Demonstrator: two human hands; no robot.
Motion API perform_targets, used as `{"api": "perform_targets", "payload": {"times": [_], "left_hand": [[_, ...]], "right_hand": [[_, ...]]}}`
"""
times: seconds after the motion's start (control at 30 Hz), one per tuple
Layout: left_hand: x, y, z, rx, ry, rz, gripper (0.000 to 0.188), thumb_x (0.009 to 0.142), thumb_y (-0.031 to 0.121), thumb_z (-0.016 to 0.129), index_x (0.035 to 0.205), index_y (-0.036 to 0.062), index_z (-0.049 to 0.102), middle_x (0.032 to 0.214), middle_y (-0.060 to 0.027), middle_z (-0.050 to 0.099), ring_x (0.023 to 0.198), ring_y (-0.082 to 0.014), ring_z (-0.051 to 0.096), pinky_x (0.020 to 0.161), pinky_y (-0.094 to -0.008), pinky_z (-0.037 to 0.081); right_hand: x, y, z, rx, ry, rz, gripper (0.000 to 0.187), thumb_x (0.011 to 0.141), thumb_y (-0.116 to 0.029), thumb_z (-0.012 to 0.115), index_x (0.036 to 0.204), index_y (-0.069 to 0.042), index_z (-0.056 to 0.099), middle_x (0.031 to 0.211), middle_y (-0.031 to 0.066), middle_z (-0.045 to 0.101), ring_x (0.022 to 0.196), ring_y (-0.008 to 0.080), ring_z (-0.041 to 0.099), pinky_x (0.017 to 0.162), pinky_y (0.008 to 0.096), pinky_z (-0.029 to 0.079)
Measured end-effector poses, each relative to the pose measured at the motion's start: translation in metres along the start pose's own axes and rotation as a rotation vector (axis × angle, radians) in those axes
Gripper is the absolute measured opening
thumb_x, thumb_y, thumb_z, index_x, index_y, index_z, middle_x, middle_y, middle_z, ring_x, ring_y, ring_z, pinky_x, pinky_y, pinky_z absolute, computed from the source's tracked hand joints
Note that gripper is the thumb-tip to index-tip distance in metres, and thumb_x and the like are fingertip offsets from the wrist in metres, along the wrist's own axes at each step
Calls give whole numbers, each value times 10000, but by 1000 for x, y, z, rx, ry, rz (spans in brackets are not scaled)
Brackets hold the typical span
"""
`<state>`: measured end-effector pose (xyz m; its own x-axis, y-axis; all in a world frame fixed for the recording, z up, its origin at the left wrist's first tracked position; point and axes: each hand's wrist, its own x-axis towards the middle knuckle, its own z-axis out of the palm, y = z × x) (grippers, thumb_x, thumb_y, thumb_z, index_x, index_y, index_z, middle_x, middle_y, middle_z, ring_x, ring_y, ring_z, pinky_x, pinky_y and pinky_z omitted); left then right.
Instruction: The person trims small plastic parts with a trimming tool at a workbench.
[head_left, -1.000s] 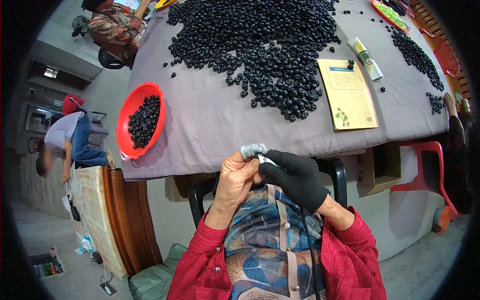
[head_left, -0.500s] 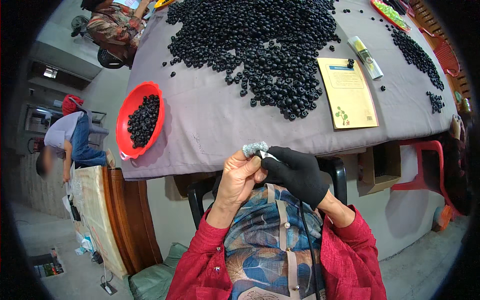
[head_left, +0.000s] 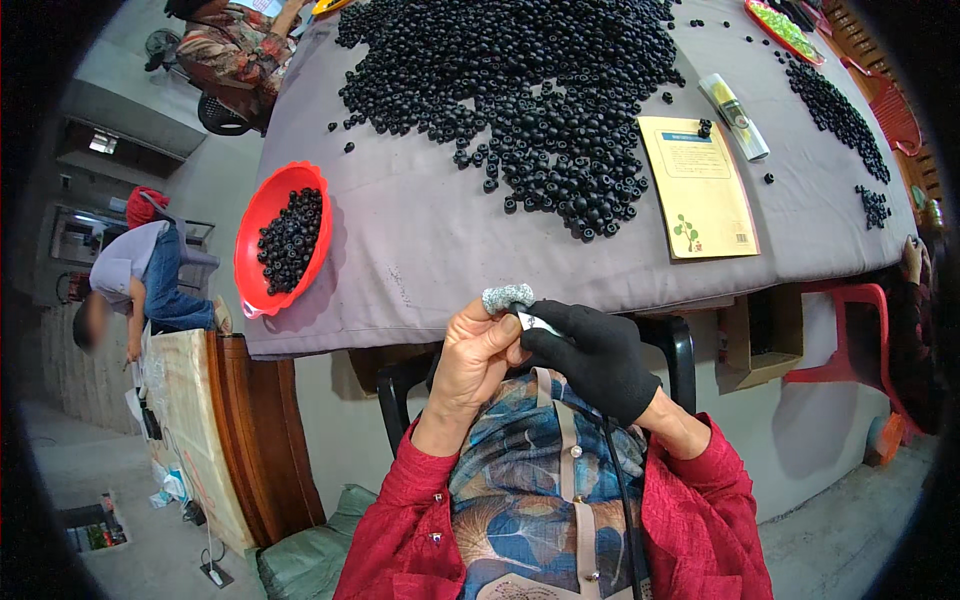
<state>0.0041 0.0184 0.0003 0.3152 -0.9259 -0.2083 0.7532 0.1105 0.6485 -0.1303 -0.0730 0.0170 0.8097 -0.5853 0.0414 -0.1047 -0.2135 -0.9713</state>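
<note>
Both hands (head_left: 545, 345) pinch a grey piece (head_left: 507, 297); red bowl (head_left: 258, 240) holds black beads (head_left: 292, 235).

**Where things sit around your hands**

Your left hand (head_left: 478, 352) and right hand (head_left: 598, 358) meet just before the near edge of the desk (head_left: 420, 250), touching each other, with a small wrapped piece (head_left: 507, 296) held at your fingers (head_left: 500, 335) between them. On the desk, the big heap of beads (head_left: 520, 90) lies behind your hands, toward the far side. The booklet (head_left: 698, 186) lies right of that heap, and a tube (head_left: 733, 115) lies just behind the booklet. The bowl (head_left: 262, 215) hangs at the desk's left edge with beads in it. A second, smaller bead pile (head_left: 830, 105) lies far right. 2 other people sit left of the desk, well apart from you.
</note>
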Motion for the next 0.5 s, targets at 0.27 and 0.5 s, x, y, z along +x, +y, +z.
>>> {"api": "perform_targets", "payload": {"times": [0.27, 0.5], "left_hand": [[-2, 0, 1, -9, 17, -13, 199, 842, 46, 548, 1035, 21, 591, 784, -37, 610, 556, -69, 499, 525, -192, 414], [0, 0, 3, 7, 6, 3, 190, 843, 44, 545, 1026, 21, 594, 767, -39, 606, 552, -71, 499, 519, -191, 413]], "right_hand": [[0, -5, -1, -6, 24, 5, 298, 808, -183, 598, 1090, -88, 578, 835, 120, 630, 717, 216, 627, 628, 288, 482], [0, -4, -1, 7, 35, 1, 289, 812, -176, 590, 1087, -87, 579, 834, 118, 629, 712, 215, 625, 629, 287, 480]]}}
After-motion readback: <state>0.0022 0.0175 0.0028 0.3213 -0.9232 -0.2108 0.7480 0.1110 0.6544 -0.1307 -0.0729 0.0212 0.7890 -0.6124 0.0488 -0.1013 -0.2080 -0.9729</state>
